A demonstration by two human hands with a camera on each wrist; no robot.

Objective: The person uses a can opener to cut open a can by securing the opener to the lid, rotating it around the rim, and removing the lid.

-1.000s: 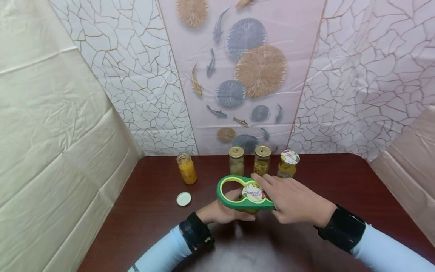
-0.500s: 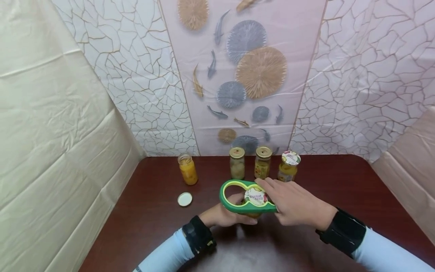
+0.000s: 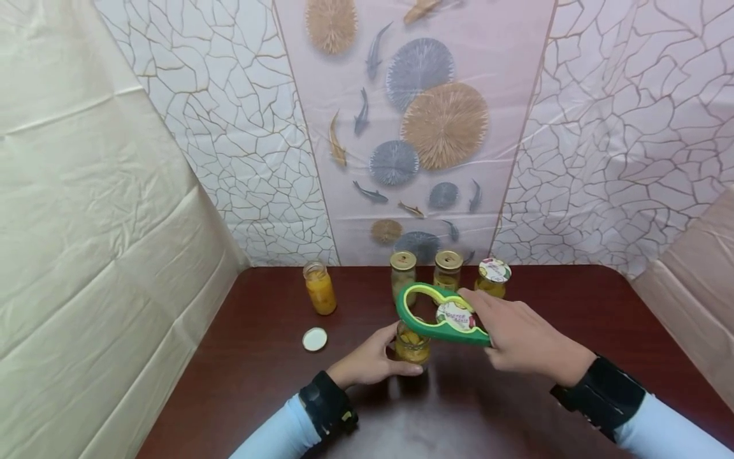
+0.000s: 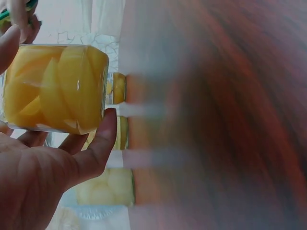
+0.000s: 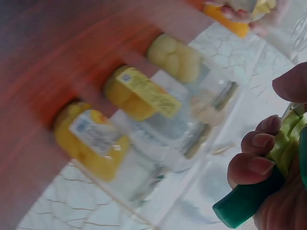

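Note:
My left hand (image 3: pixel 369 360) grips a glass jar (image 3: pixel 411 352) of yellow fruit pieces, its thumb and fingers on either side. In the head view the mouth of this jar shows no lid on it. In the left wrist view the fruit jar (image 4: pixel 57 91) fills the grasp. My right hand (image 3: pixel 518 331) holds a green jar opener (image 3: pixel 438 331) above and to the right of the jar. A printed white lid (image 3: pixel 455 315) sits within the opener's lime inner edge, apart from the jar. The right wrist view shows curled fingers around the green opener (image 5: pixel 249 201).
Two gold-lidded jars (image 3: pixel 403 262) (image 3: pixel 448 262) and a jar with a printed lid (image 3: pixel 494 271) stand at the table's back. To the left are a lidless jar of orange contents (image 3: pixel 321 293) and a loose lid (image 3: pixel 314 339). A patterned cloth wall (image 3: pixel 275 191) rises behind.
My right hand has lifted the jar opener up and to the right, with the printed lid inside it. The jar's mouth is now uncovered. My left hand still grips the jar.

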